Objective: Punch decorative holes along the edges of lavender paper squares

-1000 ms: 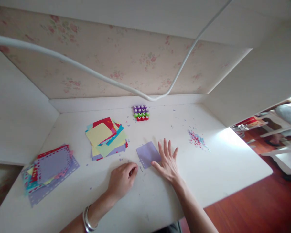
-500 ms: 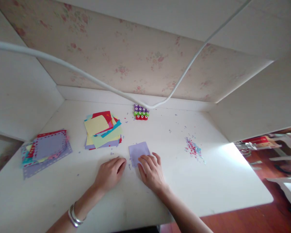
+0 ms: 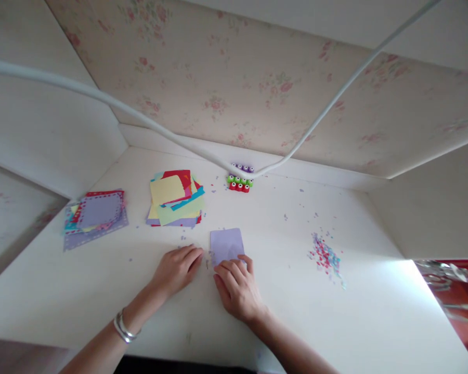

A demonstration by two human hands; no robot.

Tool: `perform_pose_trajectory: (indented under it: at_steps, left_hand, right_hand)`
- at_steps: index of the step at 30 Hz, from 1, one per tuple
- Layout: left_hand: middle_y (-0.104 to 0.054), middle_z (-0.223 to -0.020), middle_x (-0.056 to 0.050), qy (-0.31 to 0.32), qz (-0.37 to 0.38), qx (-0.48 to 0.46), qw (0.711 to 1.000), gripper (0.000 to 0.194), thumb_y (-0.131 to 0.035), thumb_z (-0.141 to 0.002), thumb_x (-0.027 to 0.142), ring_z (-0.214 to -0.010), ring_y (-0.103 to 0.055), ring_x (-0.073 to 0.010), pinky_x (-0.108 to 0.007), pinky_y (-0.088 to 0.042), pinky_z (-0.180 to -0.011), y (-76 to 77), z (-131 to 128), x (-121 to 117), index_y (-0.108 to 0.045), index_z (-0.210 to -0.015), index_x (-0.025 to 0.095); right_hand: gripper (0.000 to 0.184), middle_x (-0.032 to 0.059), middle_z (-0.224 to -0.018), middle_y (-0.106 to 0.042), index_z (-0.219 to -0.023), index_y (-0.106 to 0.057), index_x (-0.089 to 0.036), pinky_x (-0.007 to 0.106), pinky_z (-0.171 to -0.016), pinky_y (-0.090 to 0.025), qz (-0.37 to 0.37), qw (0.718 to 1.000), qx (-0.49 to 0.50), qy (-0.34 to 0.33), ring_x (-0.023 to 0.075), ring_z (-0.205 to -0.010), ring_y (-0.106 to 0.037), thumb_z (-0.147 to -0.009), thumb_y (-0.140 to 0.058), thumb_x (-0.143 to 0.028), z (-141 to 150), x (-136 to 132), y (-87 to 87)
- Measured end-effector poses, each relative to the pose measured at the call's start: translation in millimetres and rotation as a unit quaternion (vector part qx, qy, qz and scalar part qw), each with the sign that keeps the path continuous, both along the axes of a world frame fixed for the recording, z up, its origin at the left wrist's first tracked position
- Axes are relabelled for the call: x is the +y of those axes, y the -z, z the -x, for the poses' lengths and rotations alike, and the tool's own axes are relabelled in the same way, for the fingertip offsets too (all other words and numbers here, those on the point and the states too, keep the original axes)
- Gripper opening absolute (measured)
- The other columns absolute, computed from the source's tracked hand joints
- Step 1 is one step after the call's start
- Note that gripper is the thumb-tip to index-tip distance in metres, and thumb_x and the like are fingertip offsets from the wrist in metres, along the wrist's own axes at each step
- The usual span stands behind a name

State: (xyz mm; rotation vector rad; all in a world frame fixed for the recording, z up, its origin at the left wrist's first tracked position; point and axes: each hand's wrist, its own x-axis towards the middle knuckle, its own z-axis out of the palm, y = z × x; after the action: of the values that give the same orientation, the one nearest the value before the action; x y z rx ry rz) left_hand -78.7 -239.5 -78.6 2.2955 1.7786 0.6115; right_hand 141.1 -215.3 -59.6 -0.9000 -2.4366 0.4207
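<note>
Resting the left hand point(image 3: 176, 271) on the white table point(image 3: 81, 296), just left of the purple sheet point(image 3: 226, 243), with fingers loosely curled; cannot tell about anything tucked inside. Leaving the far part of the sheet uncovered and flat. Bending the right hand point(image 3: 238, 291) over the near edge, no longer spread at the right side as a second ago, so apparently steadying the sheet; cannot tell pinch from press.

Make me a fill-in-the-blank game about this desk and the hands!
1. The hand covering part of a purple sheet is the ____ one.
2. A silver bracelet circles the ____ wrist.
3. Among the little gadgets, the row farthest from the wallpaper is coloured ____.
4. The wallpaper is printed with pink ____.
Missing words: right; left; red; flowers.
</note>
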Motion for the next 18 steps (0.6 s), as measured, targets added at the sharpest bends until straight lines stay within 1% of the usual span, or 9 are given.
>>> perform_pose_trajectory:
  at_steps: [4, 8, 11, 14, 16, 17, 18]
  left_hand:
    - [-0.07, -0.092, -0.007, 0.004, -0.006, 0.015, 1.0, 0.023, -0.044, -0.095, 0.021, -0.083, -0.066, -0.018, -0.029, -0.052, -0.077, -0.8, -1, -2, -0.066, -0.102, 0.02]
    - [-0.069, -0.087, -0.007, 0.023, -0.001, 0.027, 0.999, 0.023, -0.044, -0.095, 0.021, -0.081, -0.065, -0.0181, -0.03, -0.051, -0.076, -4.1, -1, -6, -0.067, -0.1, 0.02]
    - [-0.069, -0.085, -0.008, 0.037, 0.007, 0.024, 0.999, 0.024, -0.044, -0.095, 0.022, -0.08, -0.064, -0.0193, -0.033, -0.05, -0.076, -5.9, -1, -9, -0.068, -0.096, 0.019]
    - [-0.07, -0.084, -0.007, 0.053, 0.025, -0.018, 0.998, 0.023, -0.045, -0.095, 0.021, -0.08, -0.065, -0.0201, -0.035, -0.05, -0.078, -8.5, 4, -12, -0.068, -0.095, 0.019]
    - [-0.071, -0.085, -0.006, 0.064, 0.042, -0.057, 0.995, 0.022, -0.046, -0.094, 0.021, -0.081, -0.066, -0.0193, -0.034, -0.05, -0.079, -14.0, 14, -16, -0.069, -0.094, 0.02]
    - [-0.072, -0.086, -0.006, 0.068, 0.053, -0.074, 0.994, 0.022, -0.047, -0.094, 0.021, -0.082, -0.066, -0.0185, -0.032, -0.05, -0.079, -18.6, 20, -19, -0.069, -0.094, 0.02]
    - [-0.072, -0.087, -0.005, 0.067, 0.064, -0.086, 0.992, 0.022, -0.046, -0.095, 0.022, -0.082, -0.067, -0.0175, -0.03, -0.051, -0.078, -24.5, 29, -23, -0.069, -0.095, 0.021]
  right_hand:
    - [0.018, 0.0048, -0.099, -0.069, -0.108, -0.059, -0.023, 0.043, -0.098, -0.035, 0.013, 1.0, 0.009, 0.016, 0.0186, -0.089, -0.06, -0.093, -0.051, -0.018, 0, 2, -3.0]
    - [0.018, 0.0054, -0.1, -0.068, -0.108, -0.059, -0.022, 0.042, -0.097, -0.035, 0.013, 1.0, 0.015, 0.023, 0.0191, -0.091, -0.059, -0.093, -0.051, -0.018, 0, 3, -4.3]
    - [0.018, 0.0067, -0.101, -0.068, -0.109, -0.059, -0.021, 0.043, -0.095, -0.036, 0.006, 0.999, 0.027, 0.045, 0.0202, -0.091, -0.059, -0.093, -0.052, -0.018, -1, 2, -0.2]
    - [0.017, 0.0081, -0.099, -0.069, -0.107, -0.06, -0.021, 0.044, -0.092, -0.039, 0.008, 0.995, 0.051, 0.082, 0.0215, -0.091, -0.06, -0.093, -0.051, -0.02, -1, 2, 7.7]
    - [0.016, 0.0076, -0.093, -0.069, -0.104, -0.062, -0.02, 0.04, -0.084, -0.046, 0.041, 0.986, 0.086, 0.135, 0.021, -0.087, -0.061, -0.094, -0.05, -0.025, -1, 2, 8.9]
    - [0.017, 0.0069, -0.088, -0.069, -0.103, -0.062, -0.02, 0.036, -0.074, -0.049, 0.072, 0.976, 0.109, 0.171, 0.0201, -0.082, -0.062, -0.094, -0.049, -0.028, -1, 1, 5.9]
    - [0.02, 0.0059, -0.083, -0.068, -0.103, -0.061, -0.02, 0.031, -0.063, -0.05, 0.109, 0.963, 0.133, 0.206, 0.0191, -0.076, -0.063, -0.095, -0.048, -0.032, -3, -1, -0.4]
